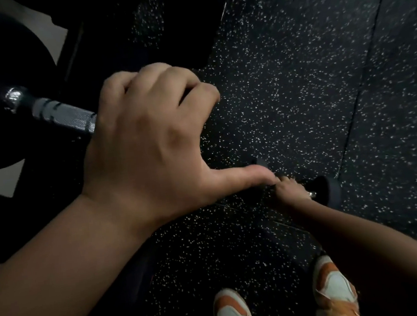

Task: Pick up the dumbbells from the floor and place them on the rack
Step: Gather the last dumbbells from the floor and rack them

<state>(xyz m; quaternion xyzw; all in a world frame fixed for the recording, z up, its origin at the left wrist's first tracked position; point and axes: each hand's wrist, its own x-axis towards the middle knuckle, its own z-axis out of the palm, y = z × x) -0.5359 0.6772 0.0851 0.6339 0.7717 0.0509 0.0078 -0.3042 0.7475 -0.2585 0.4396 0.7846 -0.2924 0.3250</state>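
My left hand [144, 138] fills the middle of the view, its fingers curled over the knurled silver handle of a black dumbbell [63, 113]. That dumbbell's round head bulges at the upper left, high and close to the camera. The thumb sticks out to the right. Far below, my right hand [290, 190] is closed around the handle of a second black dumbbell [329, 189], low over the speckled floor; whether it touches the floor I cannot tell. The dark frame at the left may be the rack [53, 198], but it is too dim to be sure.
Black rubber floor tiles with white specks [297, 85] cover the right and middle, with seams running across them. My two orange and white shoes [232, 313] stand at the bottom. A pale wall patch shows at the upper left.
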